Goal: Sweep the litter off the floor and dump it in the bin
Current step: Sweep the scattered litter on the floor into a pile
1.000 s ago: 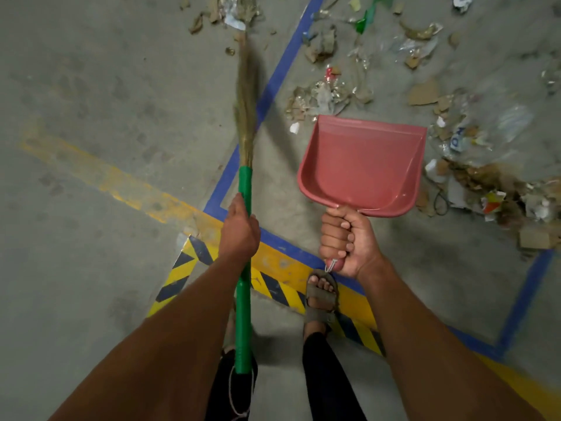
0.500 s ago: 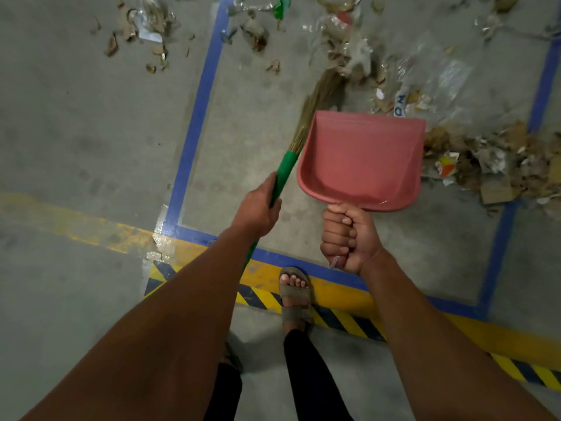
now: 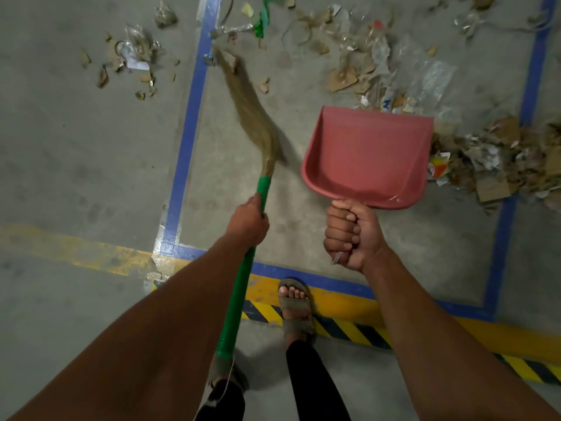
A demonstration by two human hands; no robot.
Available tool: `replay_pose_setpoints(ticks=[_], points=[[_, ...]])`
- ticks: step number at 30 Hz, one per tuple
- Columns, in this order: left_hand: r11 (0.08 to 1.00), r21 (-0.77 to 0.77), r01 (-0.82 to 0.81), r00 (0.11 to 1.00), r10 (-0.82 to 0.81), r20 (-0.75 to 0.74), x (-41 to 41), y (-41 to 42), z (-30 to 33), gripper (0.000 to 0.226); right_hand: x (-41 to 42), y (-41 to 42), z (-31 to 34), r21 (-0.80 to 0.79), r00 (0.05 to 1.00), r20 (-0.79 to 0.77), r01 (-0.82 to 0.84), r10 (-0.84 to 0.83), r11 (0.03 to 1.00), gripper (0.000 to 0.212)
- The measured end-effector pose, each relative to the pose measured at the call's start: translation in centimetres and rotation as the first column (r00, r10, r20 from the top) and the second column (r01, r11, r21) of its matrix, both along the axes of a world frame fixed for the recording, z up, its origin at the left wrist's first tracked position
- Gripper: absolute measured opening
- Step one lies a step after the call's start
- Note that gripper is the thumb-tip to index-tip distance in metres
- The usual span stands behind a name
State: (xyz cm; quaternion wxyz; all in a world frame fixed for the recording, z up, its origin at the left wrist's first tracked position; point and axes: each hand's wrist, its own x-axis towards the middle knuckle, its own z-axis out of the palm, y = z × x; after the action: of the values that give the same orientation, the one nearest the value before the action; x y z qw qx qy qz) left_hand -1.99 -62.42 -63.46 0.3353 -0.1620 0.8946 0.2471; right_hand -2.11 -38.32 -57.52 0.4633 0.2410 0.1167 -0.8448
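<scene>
The concrete floor [image 3: 76, 165] fills the view, marked by a blue tape rectangle [image 3: 185, 141], a worn yellow line [image 3: 79, 253] and a yellow-and-black hazard strip [image 3: 349, 329] that runs under the person's sandalled foot [image 3: 294, 305]. Litter [image 3: 491, 159] lies thickest in a heap of cardboard scraps, paper and clear plastic at the right, just beyond the right edge of the dustpan; more is strewn along the top of the view, and a smaller scatter [image 3: 133, 59] lies outside the blue line at upper left.

The broom [image 3: 243, 268] is the longest thing here. Its green handle runs from near the person's legs up and slightly to the right, then its straw head [image 3: 252, 117] bends away up and to the left, the tip touching the floor at the blue tape beside scraps and a green plastic strip [image 3: 264, 16]. The left hand [image 3: 247, 223] is wrapped round the handle, close below the straw.

The red dustpan [image 3: 367, 153] sits to the right of the broom, well apart from the straw, its open mouth pointing away from the person toward the litter at the top; nothing of note lies in it. The right hand [image 3: 352, 235] is closed in a fist round its handle at the near end, fingers curled fully over it.
</scene>
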Motion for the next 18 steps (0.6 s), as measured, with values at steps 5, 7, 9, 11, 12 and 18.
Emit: replay_pose_setpoints(ticks=[5, 7, 9, 11, 12, 18], points=[[0.974, 0.141, 0.175, 0.984, -0.176, -0.003, -5.9, 4.2, 0.3, 0.053, 0.2, 1.8, -0.4, 0.052, 0.999, 0.040, 0.025, -0.027, 0.998, 0.038], [0.943, 0.179, 0.280, 0.960, -0.271, -0.070, -7.6, 4.4, 0.9, 0.056, 0.4, 2.5, -0.1, 0.065, 0.997, 0.060, 0.036, -0.040, 0.997, 0.038], [0.922, 0.208, 0.328, 0.942, -0.301, -0.150, -8.0, 3.9, 1.7, 0.058, 0.4, 2.8, 0.4, 0.078, 0.997, 0.066, 0.041, -0.046, 0.996, 0.039], [0.918, 0.212, 0.336, 0.925, -0.278, -0.259, -7.2, 2.9, 2.7, 0.060, 0.3, 2.8, 1.0, 0.097, 0.996, 0.069, 0.046, -0.052, 0.994, 0.040], [0.923, 0.202, 0.328, 0.914, -0.256, -0.315, -6.6, 2.1, 3.1, 0.062, 0.1, 2.6, 1.4, 0.099, 0.996, 0.070, 0.050, -0.057, 0.994, 0.040], [0.991, 0.104, 0.086, 0.910, -0.035, -0.413, -2.2, -2.7, 4.0, 0.065, -1.2, 0.6, 3.6, 0.099, 0.997, 0.064, 0.046, -0.052, 0.994, 0.042]])
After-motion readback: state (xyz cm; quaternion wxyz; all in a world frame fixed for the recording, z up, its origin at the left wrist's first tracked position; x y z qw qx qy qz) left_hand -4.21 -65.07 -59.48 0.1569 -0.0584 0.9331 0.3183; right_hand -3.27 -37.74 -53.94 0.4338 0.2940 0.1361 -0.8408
